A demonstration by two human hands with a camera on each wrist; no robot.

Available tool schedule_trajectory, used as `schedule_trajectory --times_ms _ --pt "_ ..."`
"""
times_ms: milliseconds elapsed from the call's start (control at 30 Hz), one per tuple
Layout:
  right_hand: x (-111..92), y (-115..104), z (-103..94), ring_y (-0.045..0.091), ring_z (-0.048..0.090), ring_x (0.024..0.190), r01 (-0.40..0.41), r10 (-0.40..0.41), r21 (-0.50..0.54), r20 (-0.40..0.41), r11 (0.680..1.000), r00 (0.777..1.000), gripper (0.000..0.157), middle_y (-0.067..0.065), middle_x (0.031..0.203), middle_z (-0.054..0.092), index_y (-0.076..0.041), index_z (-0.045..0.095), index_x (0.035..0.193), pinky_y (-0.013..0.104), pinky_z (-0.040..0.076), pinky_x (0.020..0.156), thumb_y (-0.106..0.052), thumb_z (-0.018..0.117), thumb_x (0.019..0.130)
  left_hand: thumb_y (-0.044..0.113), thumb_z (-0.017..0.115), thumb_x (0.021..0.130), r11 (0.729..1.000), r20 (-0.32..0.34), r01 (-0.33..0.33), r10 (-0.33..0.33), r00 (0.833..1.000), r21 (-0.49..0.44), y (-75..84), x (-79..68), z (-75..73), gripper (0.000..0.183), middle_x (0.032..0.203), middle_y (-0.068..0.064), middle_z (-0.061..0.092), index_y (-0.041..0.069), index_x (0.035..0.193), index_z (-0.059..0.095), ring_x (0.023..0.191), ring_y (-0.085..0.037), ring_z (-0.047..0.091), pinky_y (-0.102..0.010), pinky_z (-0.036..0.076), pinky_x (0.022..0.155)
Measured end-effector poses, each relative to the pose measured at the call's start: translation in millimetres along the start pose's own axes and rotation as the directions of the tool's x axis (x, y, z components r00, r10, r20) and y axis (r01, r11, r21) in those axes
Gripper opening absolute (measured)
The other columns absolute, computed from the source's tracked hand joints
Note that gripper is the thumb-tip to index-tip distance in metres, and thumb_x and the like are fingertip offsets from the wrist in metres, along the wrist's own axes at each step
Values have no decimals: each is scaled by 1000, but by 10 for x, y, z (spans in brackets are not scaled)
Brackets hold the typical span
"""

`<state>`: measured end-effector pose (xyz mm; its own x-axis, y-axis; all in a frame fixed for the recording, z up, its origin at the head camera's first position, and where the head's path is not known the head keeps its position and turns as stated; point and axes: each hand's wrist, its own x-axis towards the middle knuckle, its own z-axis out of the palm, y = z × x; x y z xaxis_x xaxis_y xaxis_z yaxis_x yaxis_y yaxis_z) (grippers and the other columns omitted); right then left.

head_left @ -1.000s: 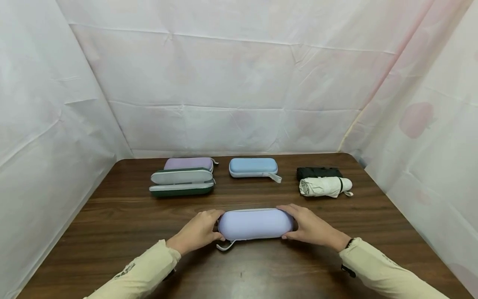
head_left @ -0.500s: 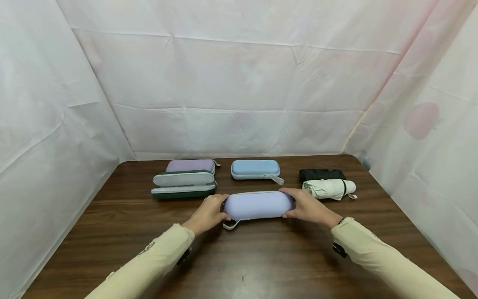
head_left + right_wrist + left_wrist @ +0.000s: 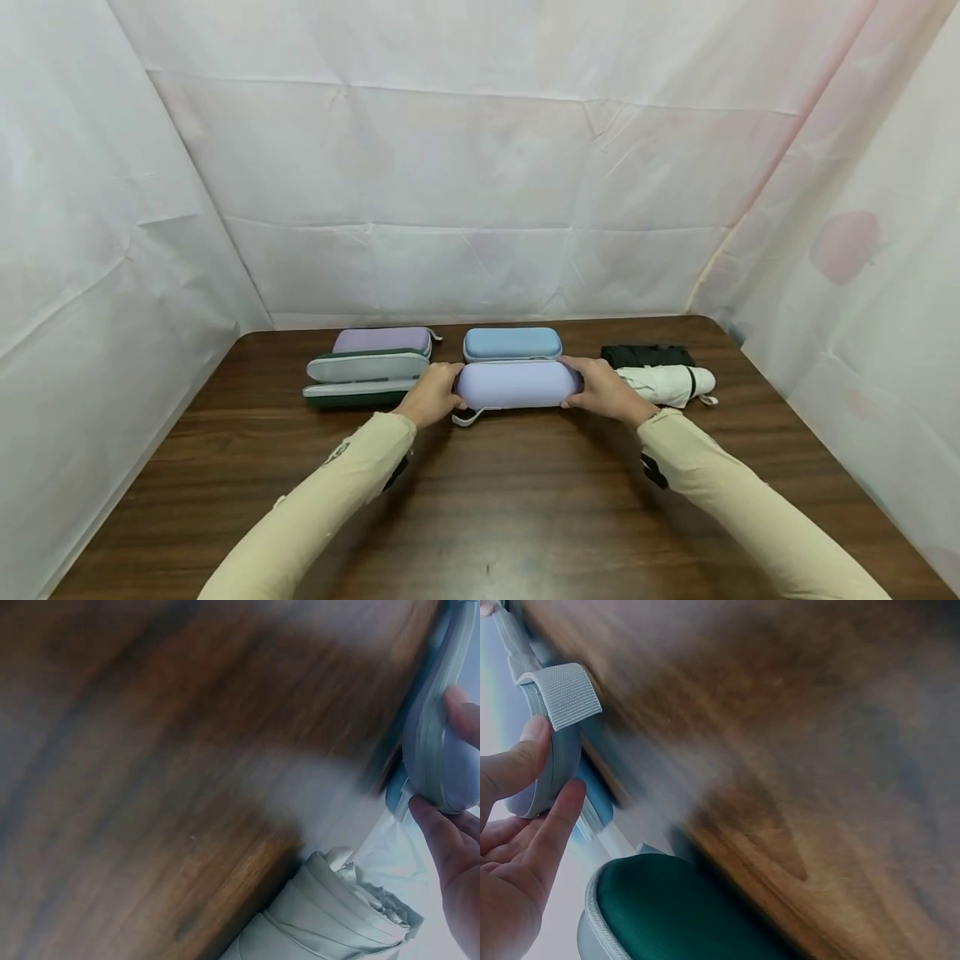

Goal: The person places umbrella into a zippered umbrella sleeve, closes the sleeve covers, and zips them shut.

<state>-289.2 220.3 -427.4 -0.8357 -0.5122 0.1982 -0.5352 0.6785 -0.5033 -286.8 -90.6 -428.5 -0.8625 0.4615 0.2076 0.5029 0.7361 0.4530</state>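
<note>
A lavender zippered hard case (image 3: 519,385) with a grey wrist loop (image 3: 568,696) lies lengthwise between my two hands. My left hand (image 3: 437,394) grips its left end, thumb on the near side and fingers on the far side. At the other end my right hand (image 3: 604,390) holds it the same way. Right behind it sits a blue zippered case (image 3: 513,342), its front partly hidden by the lavender one. Beside my left hand a green case (image 3: 675,907) stands with its lid up, grey lining showing in the head view. A folded white umbrella (image 3: 322,915) lies just right of my right hand.
Behind the green case is a purple zippered case (image 3: 382,339). A folded black umbrella (image 3: 647,357) lies behind the white one. The brown wooden table (image 3: 480,500) ends at a pale sheet (image 3: 465,192) hung at the back and sides.
Both hands have carried the lavender case forward, away from the body, until it is right in front of the blue case. The other cases and the umbrellas stay where they were.
</note>
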Motion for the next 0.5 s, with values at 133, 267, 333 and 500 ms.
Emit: schedule_trajectory --times_ms 133,267,333,500 --pt "54 30 5 36 58 109 -6 6 -23 5 1000 1000 74 26 126 56 11 46 134 48 47 87 -6 83 72 2 84 69 999 25 46 -47 999 7 -25 88 8 53 109 -21 64 -7 116 62 98 -28 63 -36 52 78" --pt "78 56 26 38 55 113 -41 42 -45 12 998 999 74 26 129 53 10 44 136 49 45 90 -6 82 74 2 84 68 998 25 66 -66 997 5 -40 140 32 56 111 -20 65 -7 119 61 99 -28 63 -36 52 80" --pt "84 65 39 38 54 114 -62 63 -48 13 997 998 74 26 130 53 9 44 137 49 45 92 -6 81 74 1 84 69 997 26 74 -74 997 -3 -48 153 50 57 112 -20 65 -7 120 61 100 -27 64 -35 52 80" --pt "108 74 42 38 53 116 -92 93 -58 15 994 996 76 25 132 51 7 43 138 50 43 93 -8 81 75 1 82 71 993 22 116 -116 993 -28 -52 153 68 61 119 -20 62 -6 126 57 107 -29 60 -36 50 85"
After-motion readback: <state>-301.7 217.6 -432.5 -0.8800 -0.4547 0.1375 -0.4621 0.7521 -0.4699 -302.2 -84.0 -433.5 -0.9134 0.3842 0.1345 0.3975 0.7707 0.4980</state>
